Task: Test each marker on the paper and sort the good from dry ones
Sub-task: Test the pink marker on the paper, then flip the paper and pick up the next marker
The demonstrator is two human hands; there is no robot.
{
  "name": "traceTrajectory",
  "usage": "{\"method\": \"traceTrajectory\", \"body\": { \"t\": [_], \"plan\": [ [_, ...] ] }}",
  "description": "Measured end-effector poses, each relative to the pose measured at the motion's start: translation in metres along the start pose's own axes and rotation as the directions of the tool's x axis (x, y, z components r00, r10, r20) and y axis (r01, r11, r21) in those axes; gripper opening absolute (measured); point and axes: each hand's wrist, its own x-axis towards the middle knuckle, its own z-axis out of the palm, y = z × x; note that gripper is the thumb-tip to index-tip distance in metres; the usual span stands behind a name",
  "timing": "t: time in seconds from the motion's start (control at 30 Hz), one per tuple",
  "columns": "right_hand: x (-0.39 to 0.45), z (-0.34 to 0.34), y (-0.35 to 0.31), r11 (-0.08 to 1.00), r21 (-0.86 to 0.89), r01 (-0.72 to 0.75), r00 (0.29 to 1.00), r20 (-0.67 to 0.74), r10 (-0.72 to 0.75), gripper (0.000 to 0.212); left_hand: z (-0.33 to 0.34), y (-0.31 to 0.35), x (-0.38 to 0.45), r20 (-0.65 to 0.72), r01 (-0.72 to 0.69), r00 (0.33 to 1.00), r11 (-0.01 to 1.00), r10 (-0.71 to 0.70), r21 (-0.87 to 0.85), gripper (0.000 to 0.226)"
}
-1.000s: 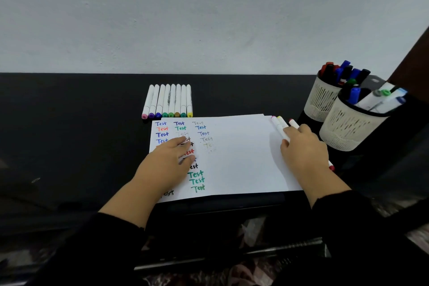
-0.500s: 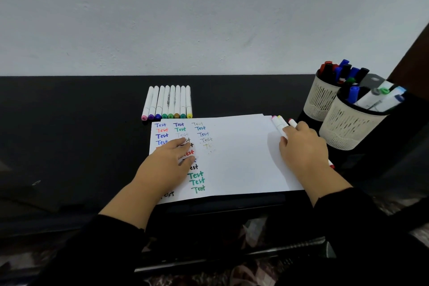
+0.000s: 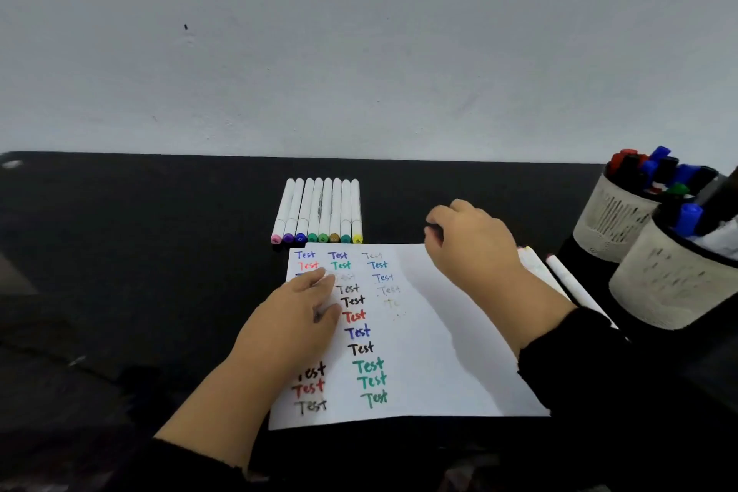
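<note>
Head view. White paper [image 3: 435, 332] lies flat on the black table [image 3: 139, 252], covered on its left half with columns of the word "Test" in blue, red, green and black, a few of them faint.

Left hand [image 3: 295, 316]: palm down on the left part of the paper, fingers extended and pressing the sheet; it covers some of the written words. It holds nothing.

Right hand [image 3: 471, 248]: raised over the upper right corner of the paper, fingers curled. Something small and dark shows at the fingertips; blurred, so I cannot tell whether it is grasped or what it is.

Row of eight white markers [image 3: 319, 212]: side by side on the table just beyond the paper's top left edge, coloured caps toward the paper. Left of the right hand, beyond the left hand, touched by neither.

Loose white markers [image 3: 567, 284]: along the paper's right edge, near the right forearm, untouched.

Two mesh pen cups [image 3: 663, 284] at far right, holding more markers, well apart from both hands.
</note>
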Motion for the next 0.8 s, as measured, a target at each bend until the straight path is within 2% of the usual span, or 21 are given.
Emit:
{"method": "traceTrajectory", "body": {
  "t": [0.23, 0.37, 0.5, 0.6, 0.8],
  "plan": [
    [0.062, 0.028, -0.025, 0.966, 0.219, 0.137, 0.967, 0.183, -0.179, 0.034, 0.003, -0.008, 0.011, 0.001, -0.003, 1.0, 1.0, 0.003, 0.027, 0.056],
    [0.084, 0.045, -0.039, 0.915, 0.404, -0.017, 0.965, 0.245, -0.09, 0.031, 0.004, -0.009, 0.014, -0.01, -0.012, 1.0, 0.999, 0.012, 0.03, 0.057],
    [0.108, 0.057, -0.048, 0.874, 0.468, -0.131, 0.958, 0.288, -0.011, 0.026, 0.004, -0.008, 0.017, -0.019, -0.018, 1.0, 1.0, 0.018, 0.015, 0.057],
    [0.125, 0.063, -0.057, 0.873, 0.436, -0.218, 0.938, 0.342, 0.063, 0.025, 0.004, -0.01, 0.018, -0.025, -0.016, 1.0, 1.0, 0.016, 0.001, 0.057],
    [0.14, 0.069, -0.07, 0.895, 0.328, -0.301, 0.894, 0.424, 0.145, 0.023, 0.004, -0.013, 0.018, -0.03, -0.03, 0.999, 0.999, 0.029, -0.019, 0.057]
  ]
}}
